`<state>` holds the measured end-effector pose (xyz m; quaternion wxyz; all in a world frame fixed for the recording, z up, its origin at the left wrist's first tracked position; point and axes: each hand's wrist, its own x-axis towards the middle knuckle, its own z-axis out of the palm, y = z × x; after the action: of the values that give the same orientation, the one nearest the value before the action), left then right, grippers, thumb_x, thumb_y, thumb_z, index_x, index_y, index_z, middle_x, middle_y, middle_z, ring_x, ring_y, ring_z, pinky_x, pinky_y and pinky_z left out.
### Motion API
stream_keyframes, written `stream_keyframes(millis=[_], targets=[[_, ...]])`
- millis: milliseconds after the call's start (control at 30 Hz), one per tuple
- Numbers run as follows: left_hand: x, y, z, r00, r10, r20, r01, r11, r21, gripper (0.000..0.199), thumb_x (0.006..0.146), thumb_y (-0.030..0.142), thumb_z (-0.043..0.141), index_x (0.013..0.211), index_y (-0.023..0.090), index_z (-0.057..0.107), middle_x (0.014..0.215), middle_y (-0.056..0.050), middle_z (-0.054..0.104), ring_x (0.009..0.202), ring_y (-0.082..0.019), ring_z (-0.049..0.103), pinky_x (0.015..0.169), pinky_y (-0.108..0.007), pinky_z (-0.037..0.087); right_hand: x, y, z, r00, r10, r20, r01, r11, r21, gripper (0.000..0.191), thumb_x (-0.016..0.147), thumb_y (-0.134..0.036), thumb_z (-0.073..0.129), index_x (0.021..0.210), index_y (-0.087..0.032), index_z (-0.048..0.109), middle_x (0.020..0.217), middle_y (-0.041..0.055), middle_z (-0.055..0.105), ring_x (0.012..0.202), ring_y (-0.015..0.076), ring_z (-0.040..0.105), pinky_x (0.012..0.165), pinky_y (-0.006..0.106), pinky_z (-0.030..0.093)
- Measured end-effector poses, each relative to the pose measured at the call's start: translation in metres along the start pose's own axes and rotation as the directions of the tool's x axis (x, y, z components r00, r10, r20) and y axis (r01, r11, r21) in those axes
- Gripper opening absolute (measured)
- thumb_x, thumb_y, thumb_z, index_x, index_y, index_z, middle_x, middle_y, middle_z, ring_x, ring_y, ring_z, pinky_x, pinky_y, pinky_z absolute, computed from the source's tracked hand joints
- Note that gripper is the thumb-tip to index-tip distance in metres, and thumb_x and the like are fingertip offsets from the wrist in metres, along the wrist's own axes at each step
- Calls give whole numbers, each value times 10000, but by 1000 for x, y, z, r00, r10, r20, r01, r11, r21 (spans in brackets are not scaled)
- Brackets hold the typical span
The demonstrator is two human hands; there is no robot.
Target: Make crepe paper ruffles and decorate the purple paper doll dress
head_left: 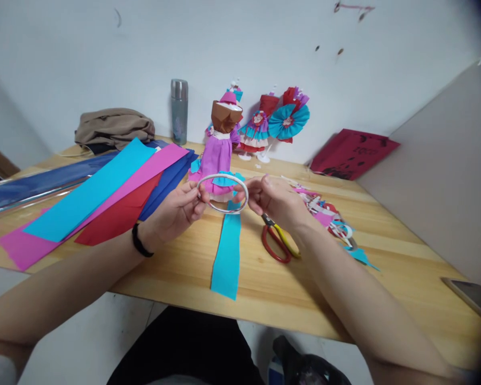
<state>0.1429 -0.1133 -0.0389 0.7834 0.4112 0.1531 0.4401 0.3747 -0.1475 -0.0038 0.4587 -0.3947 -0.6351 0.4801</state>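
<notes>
A thin white ring, looking like a narrow roll of tape [220,210], is held up over the table between both hands. My left hand [180,206] pinches its left side with thumb and fingers. At the ring's right side, my right hand [274,198] has its fingers curled, a fingertip showing within the loop. Below, a turquoise crepe paper strip [226,256] lies lengthwise on the wood. Just behind the ring stands a paper figure in a purple dress [217,152] with a brown top. Scissors [276,243] with red and yellow handles lie under my right wrist.
Coloured paper sheets [92,187] are stacked at left, with brown cloth [116,128] and a flask [179,112] behind. Paper decorations [260,125] stand by the wall. Paper scraps [324,214], a red bag [353,155] and a phone [471,297] are at right.
</notes>
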Motion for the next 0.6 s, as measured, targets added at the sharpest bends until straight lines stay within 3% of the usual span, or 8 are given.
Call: stream_keyframes(millis=[167, 267, 433, 600], targets=[[1, 0, -1, 999, -51, -12, 51, 998, -38, 160, 844, 204, 761, 847, 119, 626, 768, 6, 637, 489, -20, 481, 417, -105, 398, -1, 2, 4, 999, 29, 38, -31, 998, 53, 452, 720, -637, 751, 828, -198, 756, 630, 23, 648, 527, 132, 488, 495, 273, 334], [0, 0, 1, 998, -63, -7, 63, 998, -31, 200, 819, 233, 794, 843, 128, 626, 753, 6, 647, 483, -29, 497, 414, -113, 404, -4, 4, 7, 998, 32, 59, -34, 999, 23, 463, 689, -628, 785, 866, -201, 761, 743, 33, 710, 539, 111, 483, 511, 261, 371], [-2, 2, 4, 1000, -2, -14, 3, 1000, 30, 184, 802, 229, 795, 825, 117, 650, 739, -18, 660, 524, -62, 556, 444, -141, 430, -6, 9, -6, 989, 36, 144, -34, 999, -16, 371, 741, -504, 787, 937, -189, 778, 817, 57, 738, 591, 117, 521, 543, 257, 381], [-5, 2, 5, 993, 116, -9, -114, 980, 161, 122, 774, 196, 793, 803, 136, 691, 726, -22, 678, 534, -79, 576, 478, -168, 444, -4, 2, -15, 997, -43, 65, 53, 986, -159, 246, 800, -429, 701, 929, -241, 794, 881, 52, 753, 768, 195, 621, 650, 308, 455]])
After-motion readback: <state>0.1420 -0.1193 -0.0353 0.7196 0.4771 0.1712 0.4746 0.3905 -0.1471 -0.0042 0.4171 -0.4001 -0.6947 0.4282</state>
